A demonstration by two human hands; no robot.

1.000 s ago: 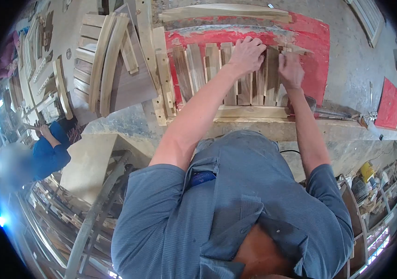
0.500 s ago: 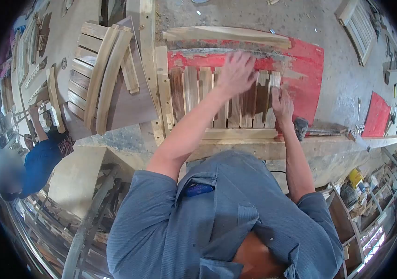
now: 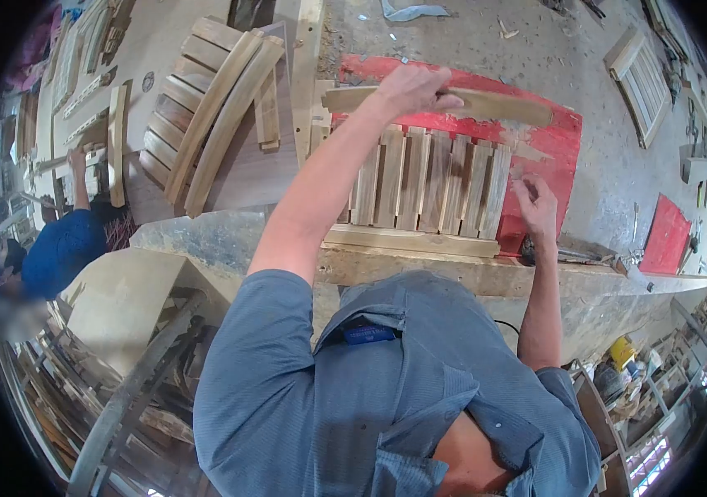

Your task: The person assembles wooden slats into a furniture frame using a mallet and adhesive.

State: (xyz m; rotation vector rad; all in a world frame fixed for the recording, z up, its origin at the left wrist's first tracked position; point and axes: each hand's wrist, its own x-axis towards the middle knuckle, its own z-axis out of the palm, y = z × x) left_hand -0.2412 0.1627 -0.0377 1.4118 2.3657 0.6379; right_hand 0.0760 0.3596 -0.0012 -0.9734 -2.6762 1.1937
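Observation:
My left hand [image 3: 416, 89] is closed on a curved wooden rail [image 3: 494, 106], gripping it left of its middle over the upper part of the red panel [image 3: 565, 149]. Below the rail, several upright wooden slats [image 3: 432, 178] stand side by side in a row. Their lower ends meet a long wooden rail [image 3: 420, 240] near the bench edge. Just right of the last slat, my right hand [image 3: 536, 203] is over the red panel, fingers bent and apart, with nothing visible in them.
Left of the slats, a curved slatted assembly [image 3: 221, 108] lies on a brown board [image 3: 242, 178]. A hammer [image 3: 569, 251] lies near the bench edge [image 3: 453, 272]. Another slatted frame [image 3: 642, 87] is at the upper right. A co-worker in blue [image 3: 64, 253] is at the far left.
My left hand has moved from above the slats onto the curved rail, which now sits closer to the slat tops. My right hand has come away from the last slat. The camera view has shifted.

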